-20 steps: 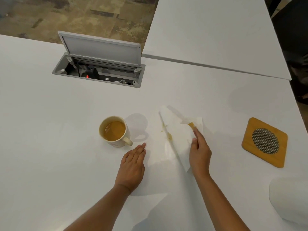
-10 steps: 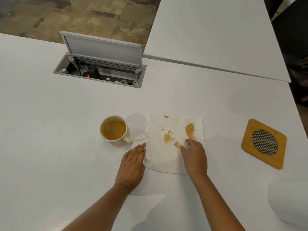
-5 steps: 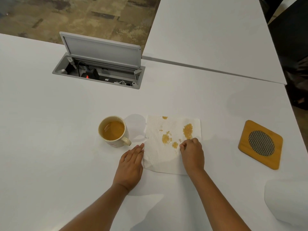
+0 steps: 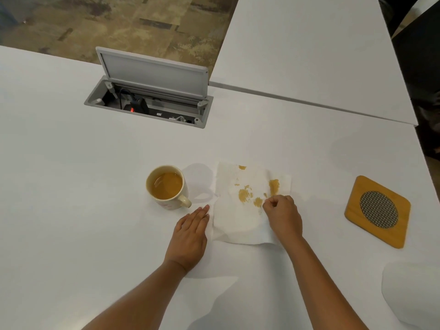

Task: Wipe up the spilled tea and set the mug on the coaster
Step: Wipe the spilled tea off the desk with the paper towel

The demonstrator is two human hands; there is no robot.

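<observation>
A cream mug (image 4: 167,186) holding brown tea stands on the white table (image 4: 71,186), handle toward me. To its right lies a white paper towel (image 4: 235,222) spread flat, with several brown tea stains. My right hand (image 4: 282,215) sits on the towel's right part, fingers curled and pinching the paper beside the stains. My left hand (image 4: 190,234) lies flat on the table, fingers straight, its fingertips at the towel's left edge, just below the mug's handle. A square wooden coaster (image 4: 377,211) with a round mesh centre lies bare at the far right.
An open grey cable box (image 4: 147,101) with a raised lid is sunk into the table behind the mug. A second white table (image 4: 309,44) adjoins at the back right. A white rounded object (image 4: 412,294) sits at the lower right edge.
The towel, folded and tilted two seconds ago, now lies spread flat with stains up. My right hand's fingers have curled and gathered the paper. The left hand has stayed flat.
</observation>
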